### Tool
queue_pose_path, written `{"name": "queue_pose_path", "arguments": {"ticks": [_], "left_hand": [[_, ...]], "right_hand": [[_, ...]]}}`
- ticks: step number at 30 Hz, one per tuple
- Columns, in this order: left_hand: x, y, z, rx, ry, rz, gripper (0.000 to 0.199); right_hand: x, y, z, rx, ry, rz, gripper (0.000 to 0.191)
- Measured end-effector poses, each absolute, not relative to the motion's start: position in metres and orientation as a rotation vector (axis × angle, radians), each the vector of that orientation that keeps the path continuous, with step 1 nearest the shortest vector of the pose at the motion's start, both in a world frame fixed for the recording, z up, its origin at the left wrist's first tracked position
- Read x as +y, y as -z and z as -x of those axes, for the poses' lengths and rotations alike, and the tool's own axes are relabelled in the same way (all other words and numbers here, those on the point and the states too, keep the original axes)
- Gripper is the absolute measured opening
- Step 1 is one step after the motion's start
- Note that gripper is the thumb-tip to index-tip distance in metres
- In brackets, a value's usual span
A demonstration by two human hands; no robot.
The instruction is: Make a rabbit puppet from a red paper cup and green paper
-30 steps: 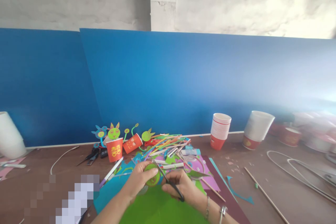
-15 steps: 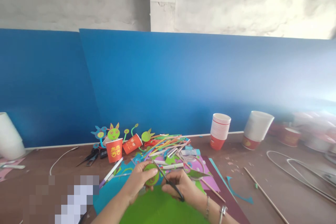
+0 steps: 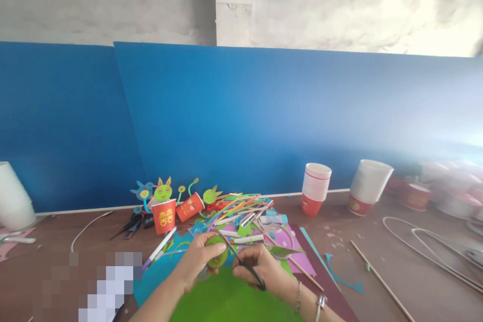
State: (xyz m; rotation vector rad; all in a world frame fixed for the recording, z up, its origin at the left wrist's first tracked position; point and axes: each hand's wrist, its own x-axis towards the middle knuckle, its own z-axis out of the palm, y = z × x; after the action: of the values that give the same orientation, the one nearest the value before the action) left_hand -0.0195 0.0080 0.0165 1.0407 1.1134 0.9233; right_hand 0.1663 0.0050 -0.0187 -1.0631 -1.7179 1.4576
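Observation:
Between the thumb and fingers of my left hand (image 3: 202, 257) is a round green paper disc (image 3: 218, 256) with a faint drawing on it. My right hand (image 3: 256, 266) is closed around the black-handled scissors (image 3: 247, 265), whose blades point up and left along the disc's right edge. Whether the blades touch the paper is hard to see. Below both hands lies a large green sheet (image 3: 234, 297), over a blue sheet (image 3: 151, 276). A pointed green paper scrap (image 3: 284, 251) sits just right of my right hand.
Colourful pipe cleaners (image 3: 241, 206) are piled behind my hands. A red paper cup (image 3: 164, 217) with paper figures stands left, near a tipped red cup (image 3: 190, 207). Stacked cups (image 3: 316, 188) stand at the right. A thin stick (image 3: 381, 279) and a white cable (image 3: 422, 241) lie right.
Almost nothing differs. The green disc and my left fingers have shifted very slightly, while the scissors stay in place.

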Motion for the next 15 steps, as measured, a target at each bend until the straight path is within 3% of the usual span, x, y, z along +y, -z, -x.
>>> {"name": "queue_pose_path", "arguments": {"ticks": [15], "left_hand": [[0.0100, -0.0134, 0.0287, 1.120, -0.870, -1.094, 0.032]], "right_hand": [[0.0037, 0.0128, -0.1674, -1.684, -1.530, 1.117, 0.034]]}}
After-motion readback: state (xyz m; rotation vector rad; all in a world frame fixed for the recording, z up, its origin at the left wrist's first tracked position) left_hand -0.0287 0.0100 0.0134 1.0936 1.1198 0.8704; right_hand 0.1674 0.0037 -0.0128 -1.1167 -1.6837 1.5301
